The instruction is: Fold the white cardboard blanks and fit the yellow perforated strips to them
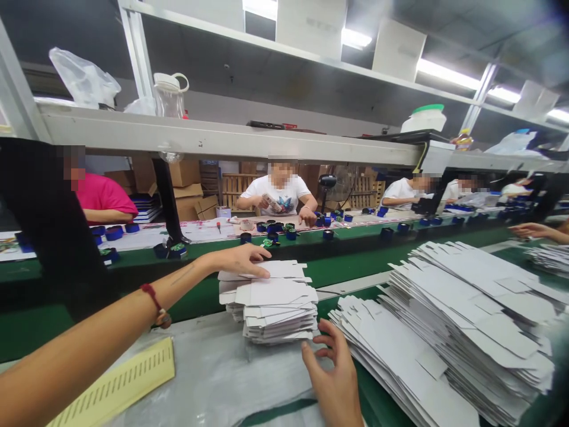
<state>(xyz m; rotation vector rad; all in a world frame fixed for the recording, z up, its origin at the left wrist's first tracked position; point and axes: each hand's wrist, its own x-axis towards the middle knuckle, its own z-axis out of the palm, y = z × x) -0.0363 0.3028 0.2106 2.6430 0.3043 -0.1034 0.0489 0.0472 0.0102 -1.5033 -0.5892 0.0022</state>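
The left hand (237,260) lies flat, fingers stretched out and close together, its fingertips pressing on the top sheet of a small stack of flat white carton blanks (271,302). It grips nothing; it only rests there. The right hand (331,367) comes up from the near edge, fingers loosely spread and slightly curled, its tips touching the near right corner of the same stack. The stack sits on a grey plastic sheet (213,373) covering the near bench, in the middle of the view.

On the left wrist is a red cord bracelet (155,303). Near the left forearm lies a pale yellow slotted card (128,379). To the right of the stack, long fanned rows of the same white blanks (453,320) run off to the far right. Beyond runs a green conveyor belt (355,234) carrying small blue and black parts (275,228). On its far side sit several workers, one in a white shirt (280,193) directly opposite.
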